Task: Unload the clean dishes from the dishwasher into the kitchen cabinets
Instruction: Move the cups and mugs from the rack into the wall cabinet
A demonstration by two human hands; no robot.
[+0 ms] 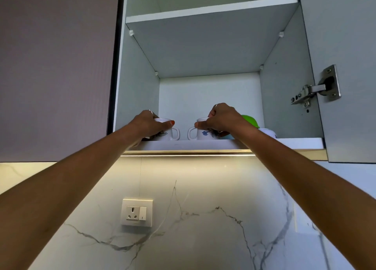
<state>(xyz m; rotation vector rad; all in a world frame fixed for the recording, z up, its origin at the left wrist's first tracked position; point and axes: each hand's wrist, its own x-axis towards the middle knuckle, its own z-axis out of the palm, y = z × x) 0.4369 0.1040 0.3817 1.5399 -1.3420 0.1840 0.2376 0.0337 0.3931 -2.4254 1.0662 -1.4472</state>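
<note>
Both arms reach up into an open wall cabinet [223, 144]. My left hand [149, 123] grips a white mug with a dark print [173, 133] by its rim; the mug stands on the bottom shelf, handle pointing right. My right hand [220, 120] grips a second white mug with a blue print [200, 132] from above, handle pointing left. The two handles almost face each other with a small gap between. The dishwasher is out of view.
A green item [251, 120] and another white dish [267, 132] sit on the shelf right of my right hand. An upper shelf [211, 12] spans above. The cabinet door with hinge [317, 88] stands open at right. A closed door [57, 72] is left; a wall socket [136, 212] sits below.
</note>
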